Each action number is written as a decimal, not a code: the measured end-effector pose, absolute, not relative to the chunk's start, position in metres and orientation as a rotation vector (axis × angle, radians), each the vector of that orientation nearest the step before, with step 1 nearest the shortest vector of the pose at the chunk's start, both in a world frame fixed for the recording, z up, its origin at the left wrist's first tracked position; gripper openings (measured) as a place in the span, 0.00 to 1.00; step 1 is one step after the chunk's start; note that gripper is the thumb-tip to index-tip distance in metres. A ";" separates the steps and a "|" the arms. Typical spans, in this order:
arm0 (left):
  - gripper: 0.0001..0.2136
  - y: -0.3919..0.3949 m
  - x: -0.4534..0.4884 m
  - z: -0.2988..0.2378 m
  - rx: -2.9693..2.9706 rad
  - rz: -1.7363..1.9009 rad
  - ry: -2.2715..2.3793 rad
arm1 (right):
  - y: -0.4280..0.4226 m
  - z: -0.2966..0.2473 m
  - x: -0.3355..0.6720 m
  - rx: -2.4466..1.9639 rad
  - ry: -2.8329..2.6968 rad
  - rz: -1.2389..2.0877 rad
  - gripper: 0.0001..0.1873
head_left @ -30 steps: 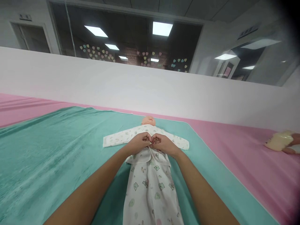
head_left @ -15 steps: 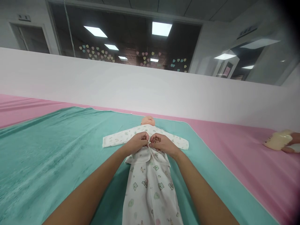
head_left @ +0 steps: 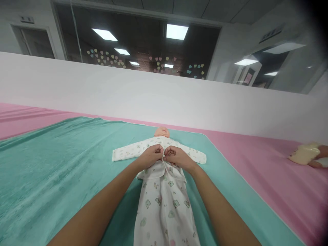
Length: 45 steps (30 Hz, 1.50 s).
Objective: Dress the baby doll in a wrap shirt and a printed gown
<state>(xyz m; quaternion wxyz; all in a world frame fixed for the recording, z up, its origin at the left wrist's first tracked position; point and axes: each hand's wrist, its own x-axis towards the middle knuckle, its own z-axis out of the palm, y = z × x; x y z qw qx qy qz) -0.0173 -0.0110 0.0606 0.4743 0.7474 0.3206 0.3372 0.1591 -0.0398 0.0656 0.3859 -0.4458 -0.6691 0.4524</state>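
A baby doll (head_left: 162, 132) lies on its back on a teal towel (head_left: 56, 164), dressed in a white printed shirt (head_left: 128, 151) and matching trousers (head_left: 164, 208). My left hand (head_left: 151, 155) and my right hand (head_left: 177, 158) meet over the doll's chest. Both are closed in a pinch on the front edges of the shirt, fingertips touching at the middle. The doll's sleeves stretch flat out to either side.
The towel lies on a pink sheet (head_left: 269, 171) backed by a low white partition (head_left: 153, 95). At the far right edge lies a cream object (head_left: 304, 154) with part of another person's hand (head_left: 320, 160) by it. Dark windows with heart stickers stand behind.
Almost nothing has moved. Both hands stay pinched together on the shirt front, shifting only slightly.
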 end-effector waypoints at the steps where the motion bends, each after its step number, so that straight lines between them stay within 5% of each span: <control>1: 0.03 -0.011 -0.017 0.061 1.831 0.822 0.785 | -0.040 0.066 0.159 -1.138 -1.701 1.152 0.16; 45: 0.03 -0.013 -0.014 0.060 1.836 0.889 0.757 | -0.039 0.064 0.158 -1.111 -1.702 1.134 0.13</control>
